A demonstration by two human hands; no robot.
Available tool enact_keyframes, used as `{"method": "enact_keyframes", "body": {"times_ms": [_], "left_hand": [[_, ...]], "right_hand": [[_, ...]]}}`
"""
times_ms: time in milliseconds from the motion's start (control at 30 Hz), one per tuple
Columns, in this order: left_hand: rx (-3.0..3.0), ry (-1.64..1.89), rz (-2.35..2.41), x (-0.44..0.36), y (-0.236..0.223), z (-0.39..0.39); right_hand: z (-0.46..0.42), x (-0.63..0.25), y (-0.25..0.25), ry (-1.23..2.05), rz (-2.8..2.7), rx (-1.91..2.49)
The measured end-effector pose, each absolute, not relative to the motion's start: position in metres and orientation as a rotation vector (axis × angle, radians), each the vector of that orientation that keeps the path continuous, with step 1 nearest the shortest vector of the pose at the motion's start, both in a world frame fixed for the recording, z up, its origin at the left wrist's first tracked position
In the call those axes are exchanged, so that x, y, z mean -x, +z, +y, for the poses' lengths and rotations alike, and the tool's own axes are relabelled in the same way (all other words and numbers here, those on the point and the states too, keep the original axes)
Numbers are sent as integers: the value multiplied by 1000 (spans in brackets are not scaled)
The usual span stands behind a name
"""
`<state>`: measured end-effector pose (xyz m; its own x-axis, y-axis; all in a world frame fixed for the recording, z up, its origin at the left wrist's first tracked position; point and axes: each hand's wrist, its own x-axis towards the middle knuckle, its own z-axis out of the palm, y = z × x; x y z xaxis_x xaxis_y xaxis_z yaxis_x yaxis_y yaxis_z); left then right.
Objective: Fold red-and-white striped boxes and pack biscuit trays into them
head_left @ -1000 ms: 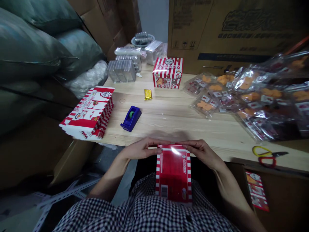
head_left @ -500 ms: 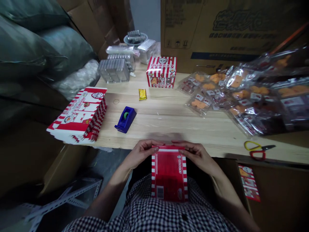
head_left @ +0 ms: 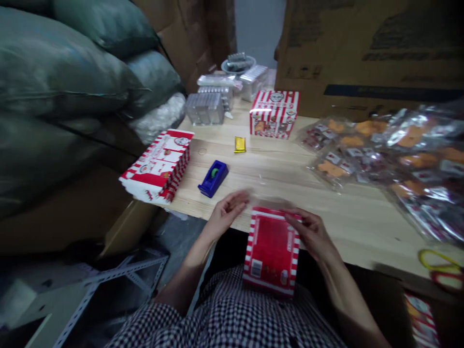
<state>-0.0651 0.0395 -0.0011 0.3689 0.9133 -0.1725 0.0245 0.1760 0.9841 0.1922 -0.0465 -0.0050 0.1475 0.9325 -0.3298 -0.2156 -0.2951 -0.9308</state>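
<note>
Glossy red-and-white striped rectangular carton (head_left: pixel 272 251): right fingers (head_left: pixel 307 227) grip its two-o'clock corner; left hand (head_left: pixel 227 212), half-curled, empty, hovers beyond ten o'clock.

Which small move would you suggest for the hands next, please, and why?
I would probably reach the left hand to the blue tape dispenser: that hand looks empty and is clear of the red box, which the right hand alone holds, and the dispenser is close by.
</note>
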Motion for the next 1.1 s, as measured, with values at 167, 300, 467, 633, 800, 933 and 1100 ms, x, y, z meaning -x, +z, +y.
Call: {"method": "enact_keyframes", "body": {"times_ms": [167, 300, 467, 633, 800, 933, 1100], "left_hand": [[-1375, 1160, 1735, 131, -23, 84], [-1324, 1023, 1709, 156, -38, 110], [-1221, 924, 1532, 157, -35, 130], [-1080, 976, 1441, 158, -28, 132], [-947, 1125, 1405, 164, -39, 115], [-913, 1263, 1411, 162, -62, 97], [-930, 1402, 1523, 158, -79, 89]], "right_hand": [[-46, -226, -5, 1051, -569, 1460], [-50, -220, -6, 945, -586, 1503], [-58, -200, -4, 909, -734, 1535], [-67, -192, 0, 946, -806, 1523], [-72, -183, 5, 892, -775, 1505], [-67, -178, 14, 755, -737, 1499], [-55, -163, 31, 524, -808, 1355]]}}
